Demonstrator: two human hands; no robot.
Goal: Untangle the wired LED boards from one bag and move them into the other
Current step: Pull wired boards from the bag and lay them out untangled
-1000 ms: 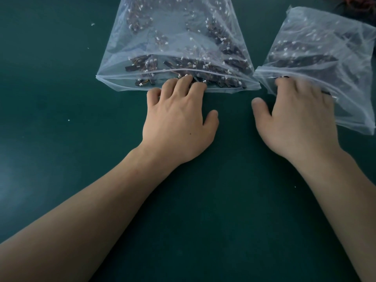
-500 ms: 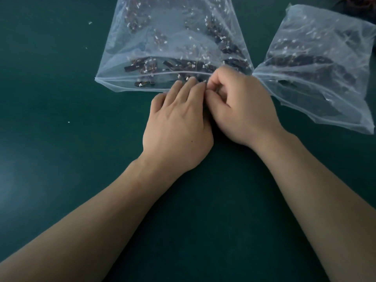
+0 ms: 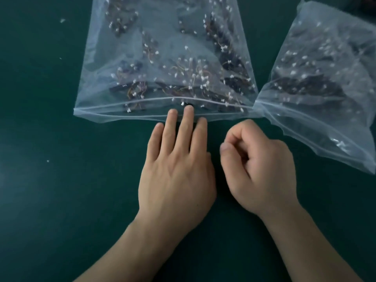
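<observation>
A clear zip bag lies ahead of me, holding a tangle of dark wired LED boards with white connectors. A second clear zip bag, also holding boards, lies to its right with the corners of their mouths touching. My left hand lies flat, its fingertips resting on the near lip of the first bag. My right hand is curled into a loose fist on the table, just short of that bag's right corner. Nothing shows inside the fist.
Both bags and my hands rest on a dark green table. A few small white specks lie on it at the left. Something dark sits at the top right corner, mostly cut off.
My right hand left the second bag, pinched at the first bag's mouth beside my left fingers, then pulled back toward me into a fist. My left hand slid slightly back.
</observation>
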